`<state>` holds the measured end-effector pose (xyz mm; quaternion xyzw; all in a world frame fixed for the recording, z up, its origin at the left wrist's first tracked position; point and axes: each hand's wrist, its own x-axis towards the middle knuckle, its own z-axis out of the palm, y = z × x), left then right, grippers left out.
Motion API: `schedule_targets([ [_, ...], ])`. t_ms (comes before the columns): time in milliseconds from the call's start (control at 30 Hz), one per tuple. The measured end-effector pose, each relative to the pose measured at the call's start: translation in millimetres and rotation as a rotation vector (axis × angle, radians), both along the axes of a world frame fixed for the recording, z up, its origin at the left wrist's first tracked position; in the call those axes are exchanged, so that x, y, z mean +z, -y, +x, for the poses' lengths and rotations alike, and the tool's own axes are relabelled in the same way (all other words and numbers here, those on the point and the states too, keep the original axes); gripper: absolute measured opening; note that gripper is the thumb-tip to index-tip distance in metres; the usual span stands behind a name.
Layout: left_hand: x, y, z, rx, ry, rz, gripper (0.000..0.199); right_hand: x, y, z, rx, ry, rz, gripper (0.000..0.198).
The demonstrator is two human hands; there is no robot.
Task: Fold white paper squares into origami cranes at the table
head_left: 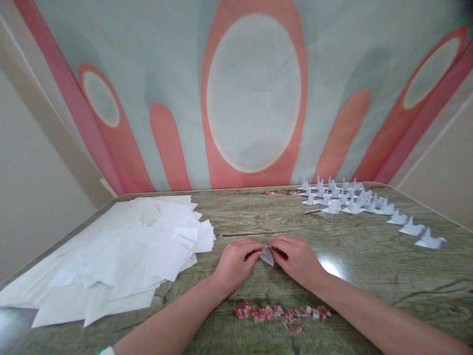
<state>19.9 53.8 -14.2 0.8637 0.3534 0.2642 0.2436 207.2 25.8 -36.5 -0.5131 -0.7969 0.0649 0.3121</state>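
Between my two hands is a small piece of folded white paper (267,256), held a little above the wood-patterned tabletop (251,217). My left hand (236,261) pinches its left side between thumb and fingers. From the other side, my right hand (293,259) grips the paper's upper right edge with closed fingertips. The lower part of the paper points down toward me as a tapered, creased shape. My fingers hide its upper edges.
A wide heap of loose white paper sheets (121,251) spreads over the table's left side. Several folded paper cranes (353,206) stand in rows at the back right. A printed pink flower pattern (258,311) lies near me. Behind the table hangs a patterned backdrop (254,93).
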Motion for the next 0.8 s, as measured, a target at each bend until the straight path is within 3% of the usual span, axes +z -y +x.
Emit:
schedule_targets([
  [800, 4.4, -17, 6, 0.032, -0.074, -0.042, 0.011, -1, 0, 1, 0.012, -0.016, -0.006, 0.015],
])
